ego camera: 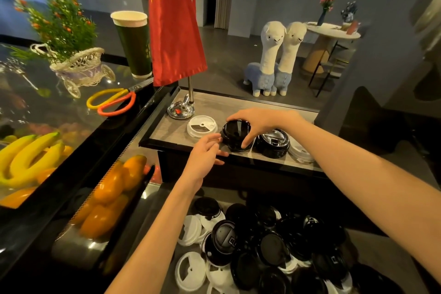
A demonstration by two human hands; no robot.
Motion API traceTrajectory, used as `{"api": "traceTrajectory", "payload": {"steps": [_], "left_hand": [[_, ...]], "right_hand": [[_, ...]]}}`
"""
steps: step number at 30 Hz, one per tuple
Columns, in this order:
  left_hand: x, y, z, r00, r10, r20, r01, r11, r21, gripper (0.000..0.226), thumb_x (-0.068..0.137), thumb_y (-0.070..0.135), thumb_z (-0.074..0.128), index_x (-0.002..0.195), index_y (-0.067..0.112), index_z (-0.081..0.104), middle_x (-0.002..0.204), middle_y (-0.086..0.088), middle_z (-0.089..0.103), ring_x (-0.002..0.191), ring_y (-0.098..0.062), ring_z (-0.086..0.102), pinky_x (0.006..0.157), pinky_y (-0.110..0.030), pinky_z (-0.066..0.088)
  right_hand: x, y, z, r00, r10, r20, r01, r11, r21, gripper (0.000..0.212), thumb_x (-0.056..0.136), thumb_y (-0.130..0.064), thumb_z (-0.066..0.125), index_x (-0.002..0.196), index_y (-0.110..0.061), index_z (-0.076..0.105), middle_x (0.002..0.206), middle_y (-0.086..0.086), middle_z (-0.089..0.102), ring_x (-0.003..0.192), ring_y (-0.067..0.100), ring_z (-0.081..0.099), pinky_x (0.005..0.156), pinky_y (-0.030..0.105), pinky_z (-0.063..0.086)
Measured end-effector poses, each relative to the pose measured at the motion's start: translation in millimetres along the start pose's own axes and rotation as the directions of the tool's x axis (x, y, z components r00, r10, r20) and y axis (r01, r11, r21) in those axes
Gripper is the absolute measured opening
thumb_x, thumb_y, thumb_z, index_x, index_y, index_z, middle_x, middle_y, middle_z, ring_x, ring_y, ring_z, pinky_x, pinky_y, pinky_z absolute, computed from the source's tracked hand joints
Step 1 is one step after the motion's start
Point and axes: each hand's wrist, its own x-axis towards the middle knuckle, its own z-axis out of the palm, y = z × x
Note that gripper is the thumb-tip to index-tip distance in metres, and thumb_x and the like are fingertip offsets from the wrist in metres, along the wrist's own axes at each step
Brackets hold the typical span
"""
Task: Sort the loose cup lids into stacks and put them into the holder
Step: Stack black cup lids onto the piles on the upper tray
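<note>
Nearest you, the pile of loose lids (267, 253), black and white plastic, runs off the bottom edge. On the wood-grain worktop (167, 131) beyond, your left hand (202, 157) lies relaxed and empty at the near edge. Your right hand (260, 121) curls its fingers (247, 143) round a glossy black lid stack (235, 137), between a white lid (201, 125) and a second black stack (272, 144).

lids (262, 246): black, white | flag (174, 31): red, yellow stars | bananas (26, 157): yellow | scissors (112, 102): yellow, orange handles
</note>
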Motion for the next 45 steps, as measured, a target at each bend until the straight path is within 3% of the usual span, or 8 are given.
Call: {"api": "traceTrajectory", "payload": {"steps": [7,12,16,22,26,30,36,45], "left_hand": [[-12.5,6.4,-7.0,0.997,0.072,-0.035,-0.069,0.995,0.073,0.032,0.108,0.015,0.045,0.137,0.024,0.056,0.125,0.003,0.066,0.102,-0.012,0.071,0.072,-0.024,0.058],[-45.2,-15.1,-28.9,0.988,0.129,-0.081,-0.113,0.977,0.181,0.024,0.107,0.012,0.046,0.119,0.02,0.066,0.107,0.002,0.075,0.092,-0.012,0.073,0.075,-0.028,0.059],[-75.4,-80.1,-41.1,0.995,0.087,-0.056,-0.059,0.923,0.379,0.013,0.101,0.015,0.06,0.109,0.023,0.067,0.099,0.006,0.074,0.086,-0.007,0.071,0.077,-0.027,0.059],[-105.0,-179.7,-37.6,0.982,-0.176,-0.071,0.179,0.743,0.645,0.013,0.09,0.021,0.075,0.095,0.029,0.066,0.09,0.009,0.072,0.083,-0.013,0.071,0.077,-0.037,0.059],[-118.1,-214.1,-31.6,0.973,-0.192,-0.131,0.23,0.716,0.659,0.008,0.096,0.015,0.065,0.102,0.022,0.066,0.093,-0.004,0.074,0.088,-0.025,0.072,0.068,-0.03,0.05],[-125.1,-221.6,-31.0,0.961,-0.229,-0.154,0.275,0.749,0.603,0.015,0.099,0.016,0.062,0.094,0.03,0.06,0.095,-0.001,0.074,0.089,-0.022,0.071,0.071,-0.03,0.051],[-126.2,-221.5,-36.1,0.954,-0.255,-0.16,0.301,0.791,0.532,0.017,0.099,0.013,0.061,0.096,0.029,0.062,0.096,-0.002,0.076,0.086,-0.023,0.072,0.078,-0.043,0.061],[-120.2,-210.1,-29.6,0.951,-0.273,-0.145,0.309,0.865,0.395,0.007,0.101,0.024,0.063,0.096,0.029,0.066,0.096,0.003,0.076,0.089,-0.018,0.073,0.071,-0.035,0.058]], "right_hand": [[-10.5,-2.2,-3.5,0.999,0.006,-0.033,-0.004,0.998,0.058,0.102,0.082,-0.053,0.08,0.163,-0.026,0.024,0.167,-0.004,0.03,0.151,0.018,0.03,0.119,0.033,0.025],[-42.7,-22.5,23.8,0.906,-0.089,-0.414,0.174,0.969,0.173,0.056,0.09,-0.04,0.076,0.14,-0.025,0.058,0.139,-0.005,0.057,0.119,0.005,0.057,0.106,0.031,0.05],[-76.2,-48.7,91.1,0.85,-0.103,-0.516,0.35,0.843,0.409,0.029,0.094,-0.027,0.075,0.123,-0.024,0.069,0.121,-0.009,0.066,0.107,0.006,0.067,0.088,0.022,0.057],[-79.5,-68.0,233.8,0.981,0.028,-0.191,0.087,0.821,0.564,0.046,0.088,-0.033,0.081,0.13,-0.026,0.064,0.128,-0.008,0.061,0.117,0.008,0.06,0.101,0.04,0.053],[-64.4,-89.2,288.5,0.999,0.026,0.037,-0.035,0.957,0.287,0.099,0.075,-0.045,0.088,0.155,-0.025,0.035,0.16,0.001,0.03,0.148,0.027,0.029,0.123,0.044,0.027],[-46.3,-94.2,313.5,0.989,0.004,0.149,-0.003,1.0,-0.008,0.112,0.074,-0.047,0.088,0.162,-0.032,0.02,0.171,0.004,0.006,0.157,0.035,0.003,0.126,0.061,0.005],[-42.0,-96.1,323.9,0.996,-0.001,0.085,0.007,0.997,-0.071,0.097,0.078,-0.023,0.085,0.157,-0.023,0.029,0.165,0.01,0.015,0.147,0.039,0.025,0.116,0.054,0.028],[-61.5,-73.2,310.7,0.996,0.078,0.047,-0.09,0.925,0.368,0.111,0.065,-0.048,0.094,0.154,-0.028,0.032,0.149,-0.001,0.034,0.14,0.027,0.031,0.12,0.05,0.032]]}}
